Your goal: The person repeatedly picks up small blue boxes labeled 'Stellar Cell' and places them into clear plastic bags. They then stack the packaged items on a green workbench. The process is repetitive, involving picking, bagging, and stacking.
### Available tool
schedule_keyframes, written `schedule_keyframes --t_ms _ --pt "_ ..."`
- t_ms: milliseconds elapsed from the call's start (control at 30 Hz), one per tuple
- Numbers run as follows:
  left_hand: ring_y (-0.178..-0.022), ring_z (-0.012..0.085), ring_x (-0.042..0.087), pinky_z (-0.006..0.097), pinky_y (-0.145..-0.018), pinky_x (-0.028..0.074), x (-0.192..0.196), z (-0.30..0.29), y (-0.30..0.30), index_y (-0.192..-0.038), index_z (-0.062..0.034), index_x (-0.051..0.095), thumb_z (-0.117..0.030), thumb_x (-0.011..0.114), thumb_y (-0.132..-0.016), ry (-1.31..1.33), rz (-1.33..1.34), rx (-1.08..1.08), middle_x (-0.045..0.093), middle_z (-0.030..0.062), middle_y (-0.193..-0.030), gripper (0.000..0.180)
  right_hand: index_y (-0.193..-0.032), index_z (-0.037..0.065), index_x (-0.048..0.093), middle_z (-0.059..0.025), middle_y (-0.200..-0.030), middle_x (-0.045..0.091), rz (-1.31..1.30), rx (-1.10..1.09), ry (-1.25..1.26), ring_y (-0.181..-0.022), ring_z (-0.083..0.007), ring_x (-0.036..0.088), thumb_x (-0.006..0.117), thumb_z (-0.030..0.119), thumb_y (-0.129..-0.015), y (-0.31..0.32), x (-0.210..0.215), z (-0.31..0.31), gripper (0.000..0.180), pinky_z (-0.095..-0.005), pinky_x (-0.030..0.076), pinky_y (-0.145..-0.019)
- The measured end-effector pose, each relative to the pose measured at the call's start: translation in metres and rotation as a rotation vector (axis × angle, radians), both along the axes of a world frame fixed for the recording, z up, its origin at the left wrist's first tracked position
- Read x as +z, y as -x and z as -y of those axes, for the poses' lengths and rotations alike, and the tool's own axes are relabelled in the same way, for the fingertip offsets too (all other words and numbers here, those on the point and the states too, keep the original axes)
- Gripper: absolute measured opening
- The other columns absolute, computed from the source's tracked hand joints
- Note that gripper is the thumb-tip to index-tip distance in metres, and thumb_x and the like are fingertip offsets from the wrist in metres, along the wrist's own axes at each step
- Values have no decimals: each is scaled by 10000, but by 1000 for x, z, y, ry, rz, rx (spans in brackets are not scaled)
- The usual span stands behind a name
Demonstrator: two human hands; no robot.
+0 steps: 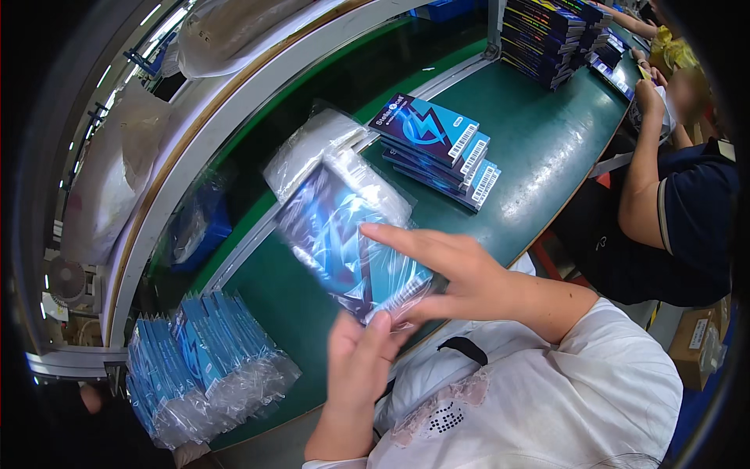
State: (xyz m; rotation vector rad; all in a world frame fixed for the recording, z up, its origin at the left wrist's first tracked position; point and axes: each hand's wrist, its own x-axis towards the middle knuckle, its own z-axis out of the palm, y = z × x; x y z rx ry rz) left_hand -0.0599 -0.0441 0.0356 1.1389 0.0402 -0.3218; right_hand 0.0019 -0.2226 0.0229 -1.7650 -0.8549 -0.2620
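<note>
A flat blue box in a clear plastic bag (336, 242) is tilted above the green table, slightly smeared by motion. My left hand (361, 348) grips its lower corner, thumb on top. From the right, my right hand (445, 270) holds the bag's near end, with the index finger laid across the printed face and the thumb at the lower edge. Just beyond it lies a pile of clear plastic bags (383, 187). To the right of that pile stands a short stack of blue boxes (437, 129), unbagged, with barcode edges facing me.
Rows of bagged blue boxes (203, 352) stand at the table's left end. Tall stacks of dark boxes (543, 39) rise at the far right, near a co-worker's arm (644, 180). A shelf with a wooden edge (226, 94) runs along the far left, carrying plastic-wrapped bundles (117, 172).
</note>
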Motion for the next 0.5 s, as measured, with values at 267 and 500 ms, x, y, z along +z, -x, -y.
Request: schedule_keyframes --t_ms 267,500 --pt "-1155 272 534 429 -1015 398 -6 3 -6 -1316 30 416 -514 316 -992 89 -116 -174 539 158 -1251 641 -911 9 616 -106 -806 599 184 85 -270 -656 -263 560 568 -56 -714 9 15 -1 213 -351 458 -583" --pt "-841 156 629 264 -719 506 17 -20 6 -1243 36 496 25 566 -802 66 -263 282 641 103 -990 447 -1106 38 584 -101 -771 519 127 540 -212 -699 -291 561 616 118 -824 36 1 -47 295 -383 461 -608"
